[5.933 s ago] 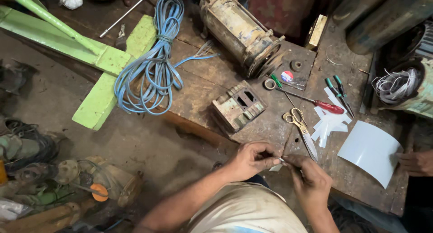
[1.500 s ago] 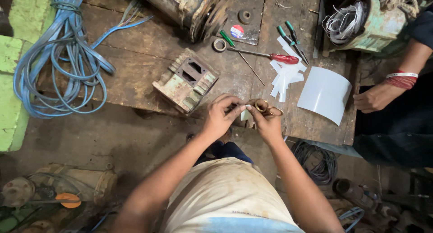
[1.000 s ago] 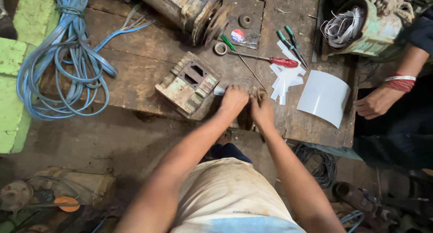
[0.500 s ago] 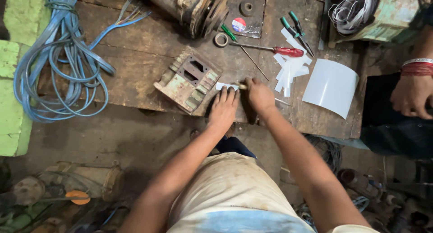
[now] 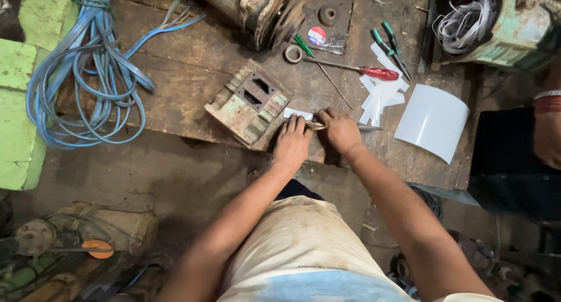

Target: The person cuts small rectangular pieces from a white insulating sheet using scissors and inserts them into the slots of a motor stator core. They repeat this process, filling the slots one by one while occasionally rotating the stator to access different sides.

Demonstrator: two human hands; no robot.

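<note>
Wooden and heavily worn, the bench (image 5: 175, 62) carries all items in view. The left hand (image 5: 292, 144) is laid flat, fingers extended, pressing on the bench edge just below a small white paper strip (image 5: 298, 113). The right hand (image 5: 342, 132) is clenched around a pair of scissors (image 5: 327, 125), whose blades project to the right along the bench surface. The strip lies just beside the scissors and next to a rusted metal block (image 5: 248, 106) with rectangular openings.

Cut white paper pieces (image 5: 380, 92) are stacked to the right, near a curved white sheet (image 5: 432, 121). A red-handled screwdriver (image 5: 362, 70) and two green-handled screwdrivers (image 5: 388, 42) lie above them, close to a tape roll (image 5: 293, 54). A coil of blue cable (image 5: 87, 74) is spread over the left end of the bench. Another person's arm (image 5: 549, 127) is seen at the right edge.
</note>
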